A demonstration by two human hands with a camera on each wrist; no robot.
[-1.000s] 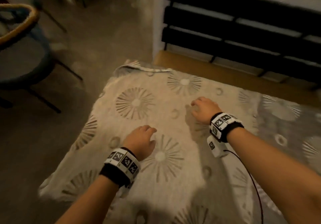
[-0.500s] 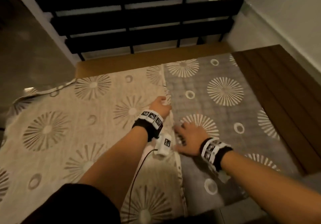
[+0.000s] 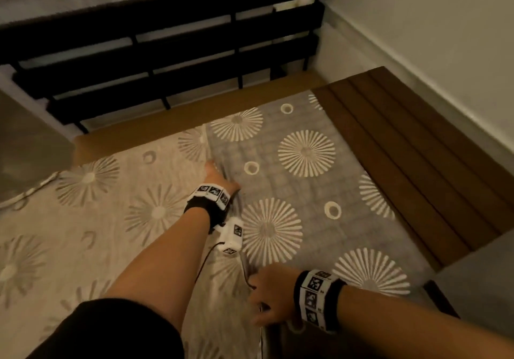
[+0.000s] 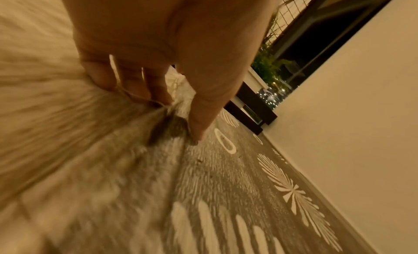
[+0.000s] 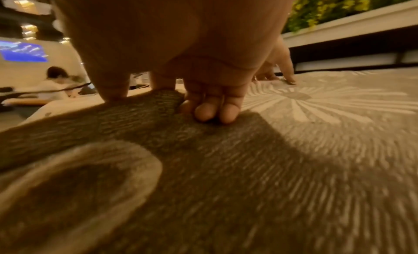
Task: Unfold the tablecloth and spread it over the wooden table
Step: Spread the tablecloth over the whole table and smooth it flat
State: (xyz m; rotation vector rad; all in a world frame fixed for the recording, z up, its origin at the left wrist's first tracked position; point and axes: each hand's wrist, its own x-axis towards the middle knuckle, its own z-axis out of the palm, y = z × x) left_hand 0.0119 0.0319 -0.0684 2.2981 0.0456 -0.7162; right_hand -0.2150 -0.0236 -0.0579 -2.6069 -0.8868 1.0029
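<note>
The tablecloth lies on the wooden table (image 3: 417,150), its grey sunburst side (image 3: 292,191) showing on the right and a beige reversed layer (image 3: 111,233) folded over on the left. My left hand (image 3: 219,177) sits far along the seam where the two meet. In the left wrist view its fingers (image 4: 135,90) curl into the beige layer's edge and the thumb presses the grey cloth. My right hand (image 3: 269,300) is on the same seam by the near edge. There its thumb and curled fingers (image 5: 210,113) pinch a raised fold of cloth (image 5: 140,106).
Dark bare slats of the table run along the right, with a pale wall (image 3: 445,38) beyond them. A black slatted railing (image 3: 167,52) stands behind the far edge. Floor (image 3: 27,141) lies at the left. A seated person (image 5: 54,82) is far off.
My view has swung right from the beige part to the seam. Both hands have moved onto the seam; the left has gone farther away along it, the right back toward the near edge.
</note>
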